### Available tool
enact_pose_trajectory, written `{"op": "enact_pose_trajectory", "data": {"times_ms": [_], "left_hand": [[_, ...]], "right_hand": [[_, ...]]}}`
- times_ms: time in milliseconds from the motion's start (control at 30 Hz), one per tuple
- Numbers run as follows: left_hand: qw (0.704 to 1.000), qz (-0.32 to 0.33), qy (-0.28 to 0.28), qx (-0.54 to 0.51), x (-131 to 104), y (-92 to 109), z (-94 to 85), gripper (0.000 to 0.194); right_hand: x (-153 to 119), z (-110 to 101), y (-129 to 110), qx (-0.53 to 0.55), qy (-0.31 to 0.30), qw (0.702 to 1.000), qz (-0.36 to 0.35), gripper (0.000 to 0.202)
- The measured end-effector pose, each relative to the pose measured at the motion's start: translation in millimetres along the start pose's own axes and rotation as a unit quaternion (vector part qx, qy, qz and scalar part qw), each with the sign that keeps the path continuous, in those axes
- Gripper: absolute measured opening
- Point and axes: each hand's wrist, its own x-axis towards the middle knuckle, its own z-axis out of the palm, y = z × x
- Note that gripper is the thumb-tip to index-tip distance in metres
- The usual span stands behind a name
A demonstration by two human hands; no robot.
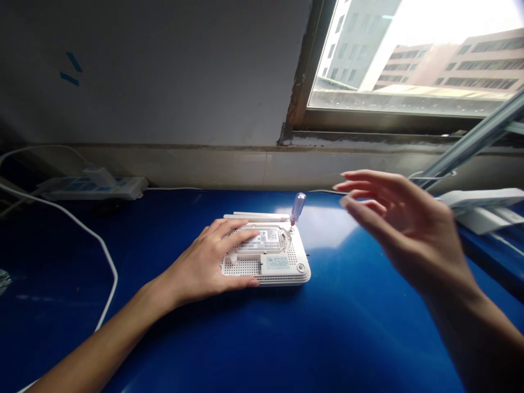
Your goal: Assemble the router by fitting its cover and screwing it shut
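The router point(273, 256) is matt white plastic, its underside perforated, with paper labels point(262, 240). The screwdriver point(297, 208) has a clear, glossy plastic handle. The blue tabletop point(347, 327) is smooth and glossy, mirroring window light. The wall point(164, 71) looks matt, rough.

I see a glossy blue table point(360, 327) running up to the wall under the window. A white router point(282, 262) lies on it near the middle, underside up, its antennas point(256, 217) folded flat along the far edge. A power strip point(92, 187) rests at the far left corner, a white cable point(107, 256) curving from that side toward the near edge. White gear point(485, 204) (blurred, hard to identify) lies at the right.
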Motion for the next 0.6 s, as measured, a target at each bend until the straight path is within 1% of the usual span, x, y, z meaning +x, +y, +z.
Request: {"op": "enact_pose_trajectory", "data": {"times_ms": [67, 100, 133, 200, 233, 300, 333, 400, 500, 533, 600], "left_hand": [[1.000, 0.003, 0.003, -0.004, 0.0, 0.3, 0.1, 0.079], [1.000, 0.005, 0.005, -0.006, 0.0, 0.5, 0.1, 0.078], [1.000, 0.007, 0.008, -0.009, -0.1, 0.8, 0.1, 0.078], [1.000, 0.006, 0.011, -0.014, -0.1, 1.2, 0.1, 0.078], [1.000, 0.004, 0.011, -0.016, -0.1, 1.4, 0.1, 0.078], [1.000, 0.000, 0.011, -0.017, 0.0, 1.6, 0.1, 0.078], [1.000, 0.000, 0.010, -0.017, 0.2, 1.6, 0.1, 0.077], [1.000, 0.001, 0.007, -0.014, 0.5, 1.7, 0.0, 0.077], [1.000, -0.001, 0.001, -0.007, 0.6, 2.1, -0.3, 0.078], [1.000, -0.002, 0.001, -0.005, 0.5, 2.2, -0.4, 0.078], [1.000, -0.003, 0.002, -0.006, 0.2, 2.5, -0.5, 0.077]], "right_hand": [[14.6, 11.3, 4.5, 0.003, -0.092, 0.996, 0.000, 0.051], [21.6, 17.0, 7.0, 0.000, -0.138, 0.990, -0.019, 0.056], [27.9, 22.5, 9.7, -0.001, -0.171, 0.984, -0.040, 0.055], [36.4, 32.4, 15.5, 0.008, -0.196, 0.978, -0.068, 0.044], [38.1, 36.9, 18.5, 0.015, -0.182, 0.980, -0.074, 0.035], [36.5, 45.2, 24.2, 0.041, -0.127, 0.989, -0.067, 0.018], [33.6, 48.9, 26.7, 0.059, -0.097, 0.992, -0.055, 0.015], [25.8, 55.3, 30.3, 0.064, -0.041, 0.997, -0.031, 0.017], [15.1, 61.4, 31.0, -0.006, 0.034, 0.998, -0.051, 0.013], [12.5, 62.5, 30.0, -0.026, 0.044, 0.997, -0.064, 0.011], [8.8, 63.8, 27.3, -0.025, 0.023, 0.997, -0.072, 0.019]]}}
